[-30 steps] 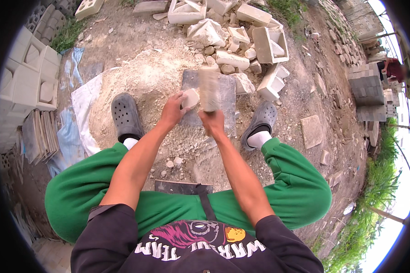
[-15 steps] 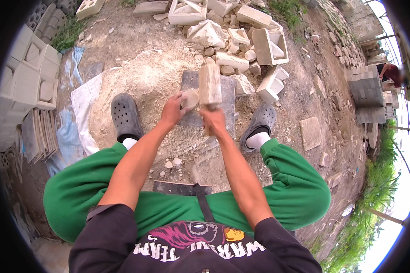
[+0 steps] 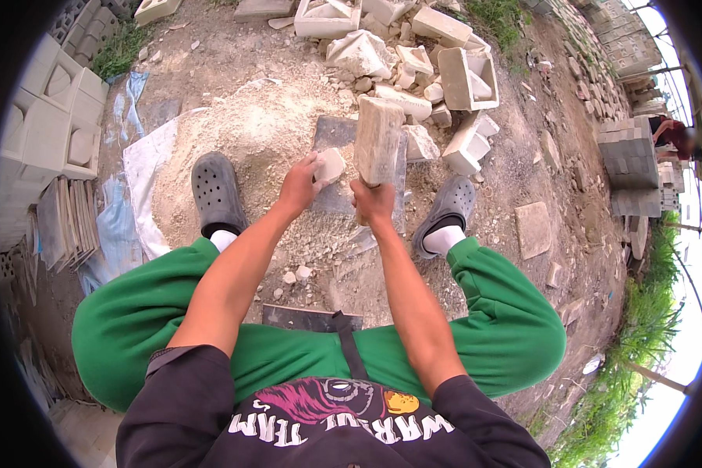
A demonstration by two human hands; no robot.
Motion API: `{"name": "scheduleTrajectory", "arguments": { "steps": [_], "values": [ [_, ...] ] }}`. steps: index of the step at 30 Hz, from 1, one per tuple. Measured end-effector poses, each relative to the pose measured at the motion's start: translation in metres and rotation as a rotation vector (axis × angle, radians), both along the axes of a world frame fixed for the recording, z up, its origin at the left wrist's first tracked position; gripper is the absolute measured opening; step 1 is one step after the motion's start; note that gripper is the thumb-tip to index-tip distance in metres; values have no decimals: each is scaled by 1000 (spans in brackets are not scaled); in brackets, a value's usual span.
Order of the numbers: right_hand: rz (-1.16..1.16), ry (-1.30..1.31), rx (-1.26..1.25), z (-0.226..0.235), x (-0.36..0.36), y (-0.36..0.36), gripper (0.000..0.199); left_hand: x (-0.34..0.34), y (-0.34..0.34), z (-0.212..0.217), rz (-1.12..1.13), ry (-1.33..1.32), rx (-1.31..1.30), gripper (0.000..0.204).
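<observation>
My right hand (image 3: 373, 201) is wrapped round the handle of a wooden mallet, its thick pale head (image 3: 379, 140) raised above a dark flat slab (image 3: 335, 134) on the ground. Just left of the mallet, my left hand (image 3: 300, 186) grips a small cream-coloured chunk of broken block (image 3: 331, 165) by its left side, over the slab. The mallet head and the chunk are apart. A heap of pale crumbs and powder (image 3: 249, 132) spreads beside the slab, to the left and beyond.
Broken cream blocks (image 3: 402, 101) lie piled beyond the slab. My grey clogs (image 3: 217, 191) stand either side of it. White blocks (image 3: 74, 117) and thin boards (image 3: 69, 226) are stacked at left. A co-worker (image 3: 671, 136) is near grey blocks (image 3: 628, 160) at far right.
The mallet head has shifted right and risen, clear of the chunk. The chunk shows more fully in my left hand, which has moved little.
</observation>
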State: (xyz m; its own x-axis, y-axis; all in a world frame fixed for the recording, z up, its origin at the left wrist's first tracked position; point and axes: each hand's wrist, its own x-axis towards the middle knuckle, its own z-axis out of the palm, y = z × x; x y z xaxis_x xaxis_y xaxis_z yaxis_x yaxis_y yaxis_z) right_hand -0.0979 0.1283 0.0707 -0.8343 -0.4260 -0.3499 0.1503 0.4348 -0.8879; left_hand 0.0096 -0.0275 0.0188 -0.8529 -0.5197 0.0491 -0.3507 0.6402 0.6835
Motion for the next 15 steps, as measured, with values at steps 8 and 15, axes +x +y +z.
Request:
{"name": "scheduleTrajectory", "arguments": {
  "steps": [8,15],
  "values": [
    [139,125,166,-21,-10,2,19,-2,0,0,4,10,14,53],
    [253,-95,358,12,-28,0,18,-1,-3,-4,-3,-19,36,51]
  ]
}}
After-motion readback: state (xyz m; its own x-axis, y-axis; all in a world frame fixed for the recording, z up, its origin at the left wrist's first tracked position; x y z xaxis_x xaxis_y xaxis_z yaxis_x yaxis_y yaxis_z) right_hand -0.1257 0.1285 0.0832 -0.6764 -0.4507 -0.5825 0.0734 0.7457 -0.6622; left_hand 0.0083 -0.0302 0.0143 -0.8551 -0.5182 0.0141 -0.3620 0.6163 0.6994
